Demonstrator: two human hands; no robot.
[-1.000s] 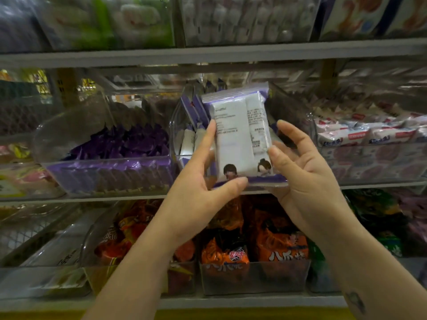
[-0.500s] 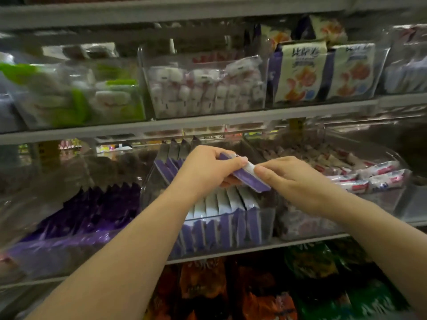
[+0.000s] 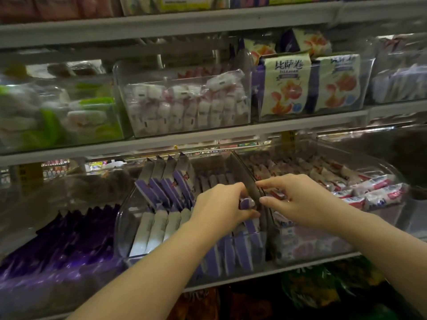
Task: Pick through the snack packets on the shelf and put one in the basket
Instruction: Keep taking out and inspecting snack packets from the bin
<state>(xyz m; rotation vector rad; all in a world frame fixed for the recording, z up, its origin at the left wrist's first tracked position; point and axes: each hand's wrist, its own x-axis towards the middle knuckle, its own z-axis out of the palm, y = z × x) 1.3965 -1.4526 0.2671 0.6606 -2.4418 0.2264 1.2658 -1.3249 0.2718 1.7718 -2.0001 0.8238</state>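
Observation:
A clear plastic bin (image 3: 129, 218) on the middle shelf holds upright white-and-purple snack packets (image 3: 161, 190). My left hand (image 3: 219, 206) reaches into its right end, fingers curled round the top of one white-and-purple packet (image 3: 246, 203) standing among the others. My right hand (image 3: 298, 199) sits at the bin's right wall (image 3: 248, 181), thumb and fingers bent over the edge; whether it touches the packet is hidden. No basket is in view.
A bin of red-and-white packets (image 3: 369, 190) stands to the right, dark purple packets (image 3: 69, 236) to the left. The shelf above carries bins of white sweets (image 3: 184, 105), green-and-white packs (image 3: 57, 114) and pizza-roll bags (image 3: 288, 86). Orange and green bags lie below.
The packet held up in both hands a second ago has gone back down into the bin. The view has tilted upward, and both hands have dropped to the bin's right end.

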